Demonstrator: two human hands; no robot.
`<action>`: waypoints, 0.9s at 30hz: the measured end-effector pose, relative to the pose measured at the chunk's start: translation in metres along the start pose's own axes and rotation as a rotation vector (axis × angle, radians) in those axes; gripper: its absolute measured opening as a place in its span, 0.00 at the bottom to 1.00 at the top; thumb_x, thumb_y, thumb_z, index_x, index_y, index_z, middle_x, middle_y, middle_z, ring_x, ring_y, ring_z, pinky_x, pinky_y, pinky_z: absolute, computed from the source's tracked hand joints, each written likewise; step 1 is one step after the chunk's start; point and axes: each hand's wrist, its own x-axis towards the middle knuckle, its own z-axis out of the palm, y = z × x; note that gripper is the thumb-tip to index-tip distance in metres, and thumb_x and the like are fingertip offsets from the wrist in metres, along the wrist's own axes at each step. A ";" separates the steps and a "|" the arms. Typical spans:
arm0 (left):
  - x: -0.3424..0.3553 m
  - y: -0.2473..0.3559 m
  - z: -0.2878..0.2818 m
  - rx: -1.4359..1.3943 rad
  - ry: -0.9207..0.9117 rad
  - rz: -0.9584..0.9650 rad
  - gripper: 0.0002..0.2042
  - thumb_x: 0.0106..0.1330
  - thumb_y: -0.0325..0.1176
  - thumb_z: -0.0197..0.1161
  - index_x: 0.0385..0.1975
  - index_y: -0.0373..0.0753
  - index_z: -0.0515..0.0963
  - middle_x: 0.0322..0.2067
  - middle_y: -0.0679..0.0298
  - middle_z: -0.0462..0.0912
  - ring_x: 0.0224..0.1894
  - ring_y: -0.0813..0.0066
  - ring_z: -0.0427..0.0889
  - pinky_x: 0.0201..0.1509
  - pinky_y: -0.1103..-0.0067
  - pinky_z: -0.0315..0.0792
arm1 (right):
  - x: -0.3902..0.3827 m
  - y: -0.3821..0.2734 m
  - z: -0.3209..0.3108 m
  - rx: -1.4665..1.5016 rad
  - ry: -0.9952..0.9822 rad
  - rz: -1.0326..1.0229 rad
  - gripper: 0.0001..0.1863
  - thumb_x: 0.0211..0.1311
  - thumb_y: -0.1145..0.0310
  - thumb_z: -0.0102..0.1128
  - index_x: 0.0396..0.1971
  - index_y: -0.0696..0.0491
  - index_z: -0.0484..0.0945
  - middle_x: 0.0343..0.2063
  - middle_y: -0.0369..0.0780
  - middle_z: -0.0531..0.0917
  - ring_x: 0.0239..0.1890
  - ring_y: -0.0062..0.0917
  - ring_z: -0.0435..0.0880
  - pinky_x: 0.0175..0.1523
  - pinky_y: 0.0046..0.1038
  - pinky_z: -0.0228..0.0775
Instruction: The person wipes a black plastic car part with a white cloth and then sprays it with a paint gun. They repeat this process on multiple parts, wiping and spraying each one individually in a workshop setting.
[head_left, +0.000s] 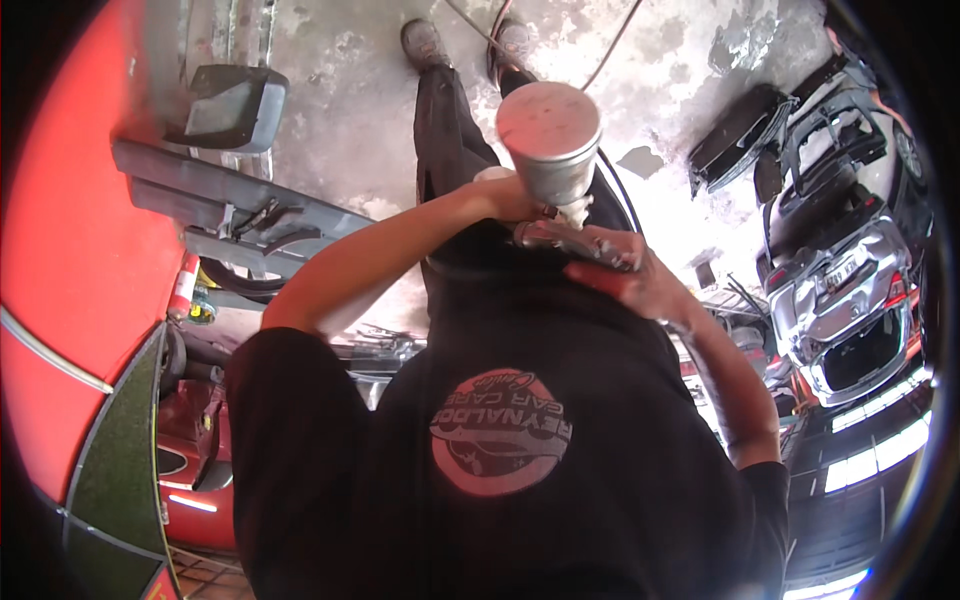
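A paint spray gun [575, 240] with a round, lidded metal cup [552, 135] on top is held in front of my waist. My right hand [622, 270] is closed round the gun's body, fingers wrapped over it. My left hand [508, 198] reaches in from the other side with bent fingers at the gun just below the cup; the cup partly hides them. A small pale patch shows beside the left hand, too unclear to name. A dark hose [622, 190] curves down behind the cup.
A large red vehicle body [60, 200] stands close on my left, beside grey trim panels [230, 190] and a dark grey box-shaped part [235, 108]. Thin hoses [612, 55] cross the concrete floor near my shoes. Black car parts [740, 135] and a silver car [840, 310] are at right.
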 end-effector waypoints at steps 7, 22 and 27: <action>-0.041 0.058 0.004 -0.583 0.084 -0.162 0.11 0.66 0.24 0.66 0.46 0.31 0.81 0.43 0.65 0.85 0.46 0.79 0.82 0.52 0.78 0.77 | -0.045 -0.017 -0.059 0.041 -0.009 0.451 0.21 0.68 0.66 0.71 0.57 0.57 0.81 0.50 0.45 0.86 0.50 0.25 0.86 0.55 0.29 0.80; -0.017 0.036 0.034 0.207 0.373 -0.200 0.15 0.62 0.34 0.67 0.47 0.36 0.81 0.39 0.49 0.86 0.46 0.50 0.86 0.48 0.59 0.77 | -0.068 0.028 -0.060 -0.082 0.239 0.036 0.21 0.64 0.74 0.73 0.56 0.53 0.82 0.41 0.40 0.88 0.46 0.30 0.89 0.49 0.34 0.80; 0.003 0.039 -0.001 0.306 0.183 -0.445 0.15 0.64 0.36 0.67 0.48 0.36 0.81 0.40 0.48 0.87 0.46 0.52 0.87 0.48 0.60 0.78 | -0.028 -0.033 -0.065 -0.565 0.027 0.132 0.15 0.60 0.71 0.77 0.45 0.57 0.83 0.34 0.42 0.88 0.39 0.38 0.87 0.46 0.38 0.77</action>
